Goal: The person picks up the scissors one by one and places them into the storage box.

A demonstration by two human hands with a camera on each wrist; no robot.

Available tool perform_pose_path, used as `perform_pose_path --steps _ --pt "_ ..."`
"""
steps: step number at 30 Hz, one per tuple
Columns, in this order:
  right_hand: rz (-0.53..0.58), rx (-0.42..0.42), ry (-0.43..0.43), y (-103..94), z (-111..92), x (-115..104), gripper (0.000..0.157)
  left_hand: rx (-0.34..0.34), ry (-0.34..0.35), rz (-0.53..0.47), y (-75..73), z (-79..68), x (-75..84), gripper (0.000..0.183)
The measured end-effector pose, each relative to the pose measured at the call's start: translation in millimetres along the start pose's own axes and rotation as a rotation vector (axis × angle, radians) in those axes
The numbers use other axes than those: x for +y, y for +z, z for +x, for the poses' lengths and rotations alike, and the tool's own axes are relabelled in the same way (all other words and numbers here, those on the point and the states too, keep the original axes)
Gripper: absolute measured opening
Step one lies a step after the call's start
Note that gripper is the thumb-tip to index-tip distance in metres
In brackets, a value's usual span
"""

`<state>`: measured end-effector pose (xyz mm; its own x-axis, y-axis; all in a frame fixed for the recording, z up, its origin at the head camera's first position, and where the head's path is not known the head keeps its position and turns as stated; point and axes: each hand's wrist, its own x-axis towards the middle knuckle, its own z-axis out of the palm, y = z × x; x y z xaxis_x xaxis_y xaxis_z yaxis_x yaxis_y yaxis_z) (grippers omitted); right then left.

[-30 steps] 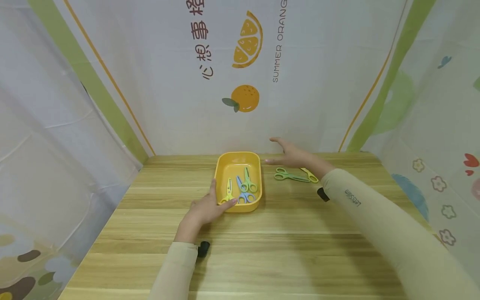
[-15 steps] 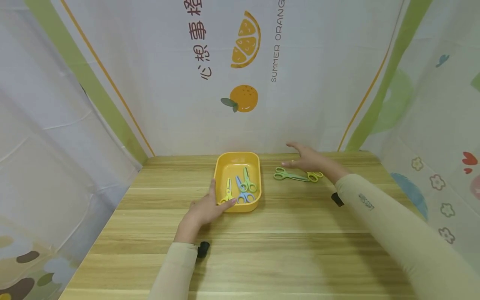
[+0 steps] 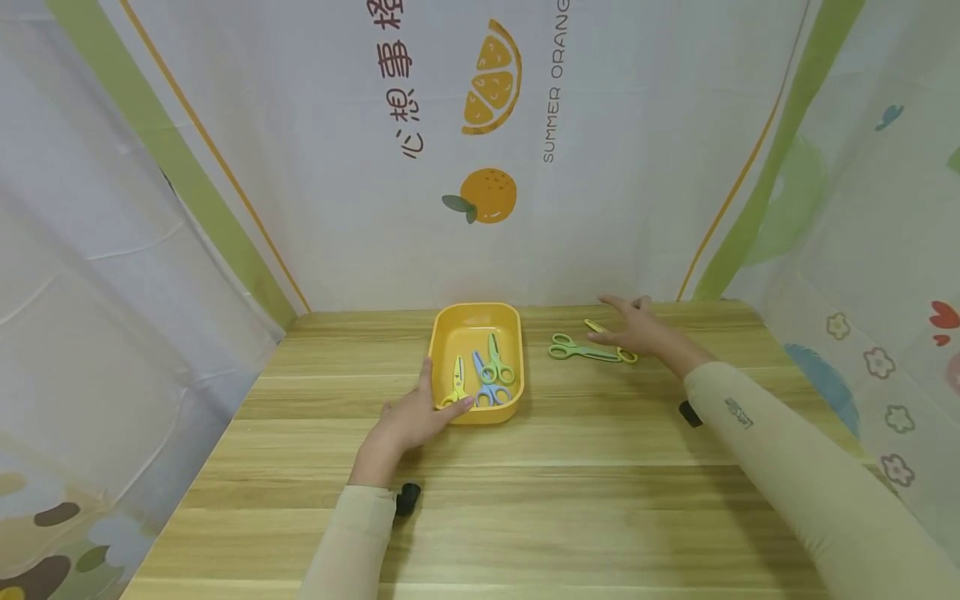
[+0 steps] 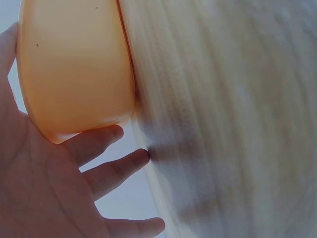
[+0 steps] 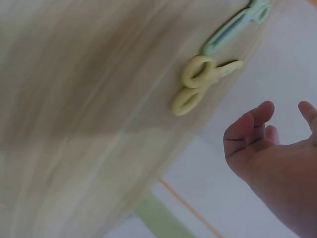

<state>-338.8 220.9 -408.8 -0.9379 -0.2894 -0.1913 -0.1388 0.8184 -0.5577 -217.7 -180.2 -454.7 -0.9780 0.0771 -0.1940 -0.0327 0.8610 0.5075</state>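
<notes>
At the table's far side, my left hand [image 3: 411, 414] holds the near-left corner of a yellow plastic box [image 3: 514, 406], thumb over the front rim and index finger along the side. The left wrist view shows the remaining fingers spread below the box wall. Inside lie yellow scissors [image 3: 458, 379], blue scissors [image 3: 481, 366] and green scissors [image 3: 493, 353]. To the right, my right hand [image 3: 641, 327] hovers with fingers apart, holding nothing. It partly covers another pair of yellow scissors [image 5: 201, 87] on the tabletop, beside larger green scissors [image 3: 592, 354].
The wood-grain table [image 3: 480, 508] ends at a white curtain [image 3: 600, 208] with orange prints. More curtain hangs along the left and right sides. Each wrist carries a small black camera, such as the one by the left cuff [image 3: 407, 499].
My right hand has moved right, away from beside the box to above the loose yellow scissors, whose blade now shows. My left hand stays on the box.
</notes>
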Motion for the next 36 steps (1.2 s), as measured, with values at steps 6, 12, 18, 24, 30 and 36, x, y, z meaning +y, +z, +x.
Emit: perform_pose_path --steps 6,12,18,24,30,36 --pt "0.001 0.027 0.024 3.4 2 26 0.098 0.001 0.003 0.002 -0.5 -0.7 1.0 0.125" --pt "-0.012 0.032 0.020 6.4 -1 44 0.094 -0.002 -0.004 0.001 -0.5 -1.6 1.4 0.125" --pt "-0.034 -0.002 0.041 12.1 -2 61 0.095 0.000 -0.005 0.000 -1.0 -2.8 2.7 0.126" --pt "-0.043 -0.011 0.025 13.8 -5 64 0.095 0.005 0.000 0.002 -0.3 -2.1 2.4 0.126" --pt "-0.025 -0.034 0.000 13.5 -13 59 0.095 0.007 -0.001 -0.004 -0.3 -2.5 2.1 0.124" --pt "0.034 -0.065 0.022 16.6 -14 61 0.095 0.008 0.002 -0.003 0.5 -2.4 2.4 0.121"
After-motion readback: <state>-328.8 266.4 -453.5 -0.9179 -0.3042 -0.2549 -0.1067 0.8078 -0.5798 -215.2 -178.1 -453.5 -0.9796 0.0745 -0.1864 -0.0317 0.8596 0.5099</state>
